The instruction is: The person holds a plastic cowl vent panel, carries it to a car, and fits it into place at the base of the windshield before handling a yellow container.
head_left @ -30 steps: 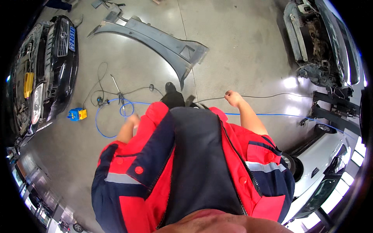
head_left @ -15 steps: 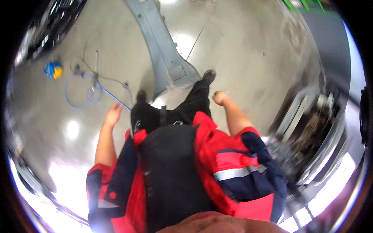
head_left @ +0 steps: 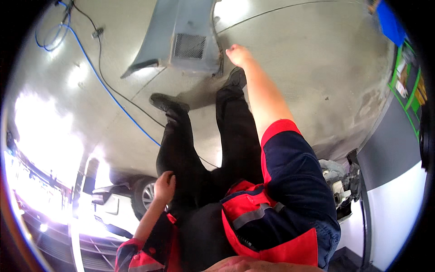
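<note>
On the floor ahead lies a long grey moulded panel (head_left: 158,34) that looks like a vehicle body part, with a dark mesh patch (head_left: 189,46) near its closer end. My right hand (head_left: 239,55) reaches forward just to the right of that end, apart from it in the picture. Its fingers are curled closed; whether a small thing is in them is hidden. By my left thigh hangs my left hand (head_left: 165,187), its fingers loosely bent and the thumb apart, with nothing visible in it.
A blue hose (head_left: 97,68) and a black cable (head_left: 106,84) trail across the floor to my left. Behind on the left stands a vehicle with its wheel (head_left: 147,195) showing. At right are a green-framed rack (head_left: 410,93), a blue panel (head_left: 390,22) and dark mechanical parts (head_left: 342,186).
My body has turned and come closer to the grey panel. My right arm now stretches further forward. My left hand has drawn back to my thigh, and the vehicle wheel has come into view.
</note>
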Demonstrator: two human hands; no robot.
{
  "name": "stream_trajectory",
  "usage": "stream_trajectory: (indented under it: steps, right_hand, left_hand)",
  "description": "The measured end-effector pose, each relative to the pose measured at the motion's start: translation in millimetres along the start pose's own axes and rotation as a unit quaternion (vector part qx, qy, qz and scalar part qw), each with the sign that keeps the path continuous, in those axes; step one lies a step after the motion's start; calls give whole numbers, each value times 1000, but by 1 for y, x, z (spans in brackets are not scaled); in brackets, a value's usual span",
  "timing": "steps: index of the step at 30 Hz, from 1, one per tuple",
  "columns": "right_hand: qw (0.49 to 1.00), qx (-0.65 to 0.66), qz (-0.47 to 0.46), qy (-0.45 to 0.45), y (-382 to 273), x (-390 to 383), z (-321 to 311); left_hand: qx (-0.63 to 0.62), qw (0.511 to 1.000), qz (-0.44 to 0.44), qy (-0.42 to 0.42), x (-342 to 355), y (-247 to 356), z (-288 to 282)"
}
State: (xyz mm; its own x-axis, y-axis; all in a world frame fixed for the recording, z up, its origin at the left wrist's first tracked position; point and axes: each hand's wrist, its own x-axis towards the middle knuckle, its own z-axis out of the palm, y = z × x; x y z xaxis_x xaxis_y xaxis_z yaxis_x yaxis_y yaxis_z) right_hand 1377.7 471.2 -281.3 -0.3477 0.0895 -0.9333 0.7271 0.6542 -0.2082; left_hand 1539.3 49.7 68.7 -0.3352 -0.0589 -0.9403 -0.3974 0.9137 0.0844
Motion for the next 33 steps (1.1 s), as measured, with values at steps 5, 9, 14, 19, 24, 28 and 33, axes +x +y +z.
stream_trajectory:
  steps: [5,9,14,19,24,28,33]
  right_hand:
    - [990,110,76,54,22,85,77]
    - [985,161,42,36,14,91,66]
    - [980,182,-61,-47,-129,-47,70]
    - [995,65,-64,-33,-265,-261,87]
    - [969,206,-17,-132,-377,-444,125]
    - [931,253,-59,-255,-450,-540,120]
    - [859,352,-152,-340,-529,-580,96]
  left_hand:
    - [80,992,43,86,-10,-41,59]
    - [13,998,32,43,-6,-46,86]
    - [-62,996,-15,57,10,-26,55]
    - [-5,932,205,299,-32,33,-105]
    - [242,939,94,226,-152,34,-225]
    - [319,907,24,273,-227,4,-283]
    - [426,815,10,393,-275,-14,-379]
